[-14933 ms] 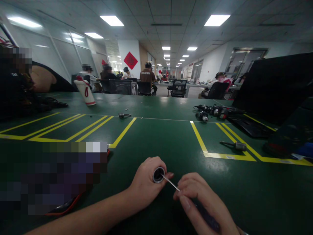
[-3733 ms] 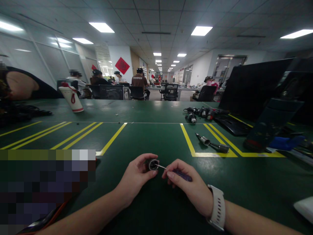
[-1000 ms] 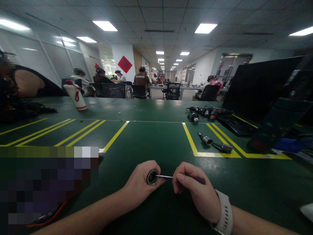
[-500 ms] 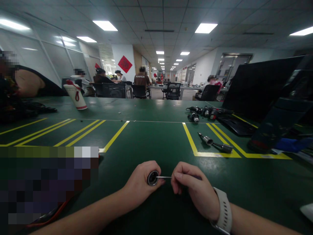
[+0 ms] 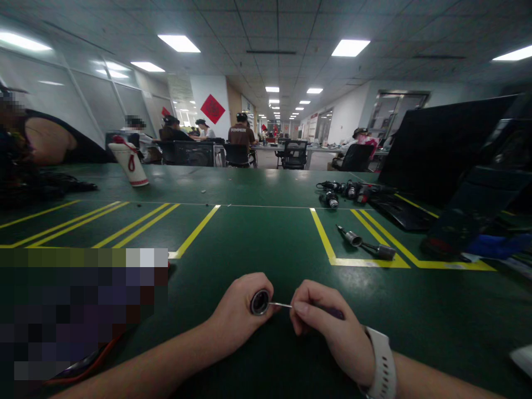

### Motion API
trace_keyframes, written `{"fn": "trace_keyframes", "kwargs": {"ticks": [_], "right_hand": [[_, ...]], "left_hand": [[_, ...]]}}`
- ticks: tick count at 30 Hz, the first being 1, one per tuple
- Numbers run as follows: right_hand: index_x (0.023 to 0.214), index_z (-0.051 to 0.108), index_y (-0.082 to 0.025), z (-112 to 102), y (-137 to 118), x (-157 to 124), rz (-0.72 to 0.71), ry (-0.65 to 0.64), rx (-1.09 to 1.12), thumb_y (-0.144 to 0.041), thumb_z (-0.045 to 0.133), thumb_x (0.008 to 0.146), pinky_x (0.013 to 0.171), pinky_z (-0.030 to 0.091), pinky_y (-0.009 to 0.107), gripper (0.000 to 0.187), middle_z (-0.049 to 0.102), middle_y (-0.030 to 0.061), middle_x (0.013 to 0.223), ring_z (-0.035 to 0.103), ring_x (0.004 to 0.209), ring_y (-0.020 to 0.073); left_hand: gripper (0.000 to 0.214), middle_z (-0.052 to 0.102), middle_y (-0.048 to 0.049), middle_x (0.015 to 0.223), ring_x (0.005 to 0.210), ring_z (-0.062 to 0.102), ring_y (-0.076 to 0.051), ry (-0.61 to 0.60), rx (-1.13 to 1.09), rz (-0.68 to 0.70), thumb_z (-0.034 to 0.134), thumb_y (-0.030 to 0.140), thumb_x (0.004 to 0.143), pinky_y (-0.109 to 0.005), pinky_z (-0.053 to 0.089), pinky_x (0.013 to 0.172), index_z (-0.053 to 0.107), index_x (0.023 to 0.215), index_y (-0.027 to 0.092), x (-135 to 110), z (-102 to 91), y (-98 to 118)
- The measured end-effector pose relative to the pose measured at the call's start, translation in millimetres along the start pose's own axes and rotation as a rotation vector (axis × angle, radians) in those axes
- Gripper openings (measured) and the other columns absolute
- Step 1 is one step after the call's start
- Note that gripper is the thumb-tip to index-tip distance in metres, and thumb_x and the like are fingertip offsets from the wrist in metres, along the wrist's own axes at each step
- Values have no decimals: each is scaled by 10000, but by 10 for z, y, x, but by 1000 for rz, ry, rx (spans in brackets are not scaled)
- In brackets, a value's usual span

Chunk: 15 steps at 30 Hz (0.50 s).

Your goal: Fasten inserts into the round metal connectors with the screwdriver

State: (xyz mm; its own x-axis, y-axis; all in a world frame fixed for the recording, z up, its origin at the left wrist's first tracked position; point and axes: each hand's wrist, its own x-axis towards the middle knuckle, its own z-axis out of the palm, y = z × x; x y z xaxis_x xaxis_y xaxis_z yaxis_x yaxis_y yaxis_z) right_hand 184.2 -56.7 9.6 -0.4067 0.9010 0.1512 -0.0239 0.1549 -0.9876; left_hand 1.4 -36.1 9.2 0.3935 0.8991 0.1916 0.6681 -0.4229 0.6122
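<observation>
My left hand (image 5: 239, 313) is closed round a small metal cylinder (image 5: 260, 302) with a dark open end that faces the camera. My right hand (image 5: 326, 327) pinches a thin screwdriver (image 5: 282, 305) with a purple handle; its metal shaft points left and its tip is at the cylinder's opening. Both hands rest low over the green table mat (image 5: 266, 244) near its front edge. A white watch band (image 5: 380, 366) is on my right wrist.
Two metal cylindrical parts (image 5: 366, 244) lie inside a yellow-taped box to the right. Further back lie several dark tools (image 5: 344, 191), a black laptop (image 5: 436, 155) and a white bottle (image 5: 128, 160). A person sits at the far left; others work at desks behind.
My right hand has edged a little closer to the cylinder, so less of the screwdriver's shaft shows. The left hand and cylinder have stayed in place.
</observation>
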Motion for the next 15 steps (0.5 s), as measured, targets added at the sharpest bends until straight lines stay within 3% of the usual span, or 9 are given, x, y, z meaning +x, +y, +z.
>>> {"fn": "trace_keyframes", "kwargs": {"ticks": [7, 15], "right_hand": [[645, 560, -145, -26, 46, 86, 98, 0, 298, -271, 552, 758, 508, 332, 237, 170, 543, -5, 528, 462, 507, 112], [640, 558, -153, -13, 12, 19, 28, 44, 128, -261, 534, 782, 541, 343, 252, 180, 525, -14, 542, 462, 535, 119]], "left_hand": [[148, 516, 34, 650, 615, 495, -133, 1, -69, 15, 613, 223, 726, -247, 369, 577, 494, 647, 182, -1, 18, -45], [142, 520, 35, 649, 612, 494, -132, 11, -39, -5, 618, 203, 717, -246, 359, 572, 498, 645, 180, -9, 15, -42]]}}
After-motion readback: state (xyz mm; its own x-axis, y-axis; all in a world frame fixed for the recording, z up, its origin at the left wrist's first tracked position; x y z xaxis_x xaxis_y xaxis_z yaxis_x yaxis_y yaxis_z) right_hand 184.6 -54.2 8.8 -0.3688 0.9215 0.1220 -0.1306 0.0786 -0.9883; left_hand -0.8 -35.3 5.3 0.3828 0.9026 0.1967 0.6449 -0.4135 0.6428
